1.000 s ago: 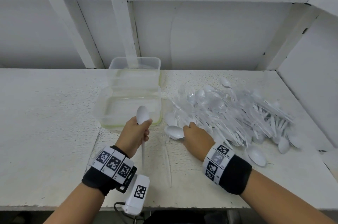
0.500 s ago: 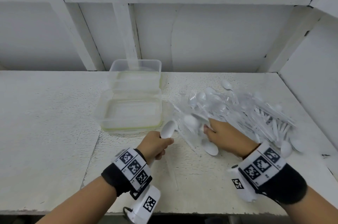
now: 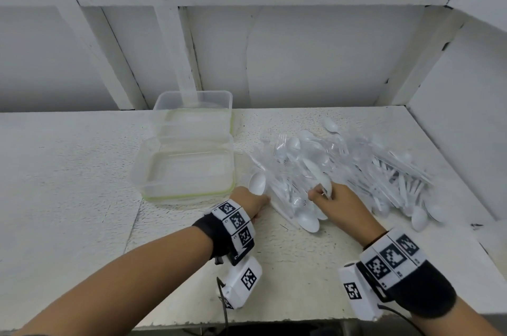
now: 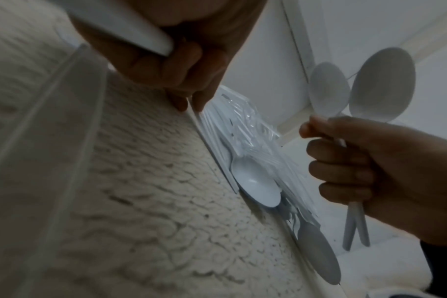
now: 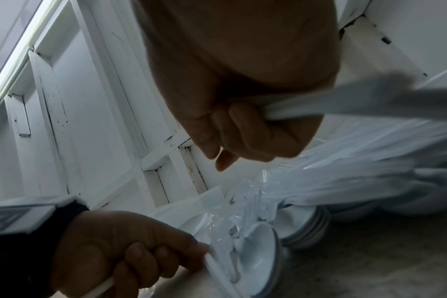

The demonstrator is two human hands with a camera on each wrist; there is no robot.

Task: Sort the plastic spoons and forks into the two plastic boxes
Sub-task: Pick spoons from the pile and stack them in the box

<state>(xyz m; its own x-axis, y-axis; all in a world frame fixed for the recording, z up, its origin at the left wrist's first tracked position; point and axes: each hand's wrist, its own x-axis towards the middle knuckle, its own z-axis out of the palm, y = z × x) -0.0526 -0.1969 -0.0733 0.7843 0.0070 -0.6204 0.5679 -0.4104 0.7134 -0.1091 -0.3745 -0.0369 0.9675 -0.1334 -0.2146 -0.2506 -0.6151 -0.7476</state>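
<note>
A heap of white plastic spoons and forks (image 3: 356, 171) lies right of centre on the table. Left of it stand two clear plastic boxes, the near one (image 3: 186, 193) and the far one (image 3: 192, 97), with nothing visible inside. My left hand (image 3: 260, 204) grips one spoon (image 3: 257, 183) by its handle, and its fingertips (image 4: 189, 102) touch the heap's left edge. My right hand (image 3: 321, 194) holds two spoons (image 4: 329, 88) upright by their handles, just above the heap's near edge.
The white textured table (image 3: 68, 184) ends in a front edge close to my wrists. A white panelled wall (image 3: 301, 56) rises behind, and a side wall (image 3: 466, 130) closes off the right. Loose spoons (image 3: 419, 219) lie at the heap's near right.
My left hand has carried its spoon from the near box rightward to the heap's edge. My right hand has taken hold of two spoons and lifted them off the heap.
</note>
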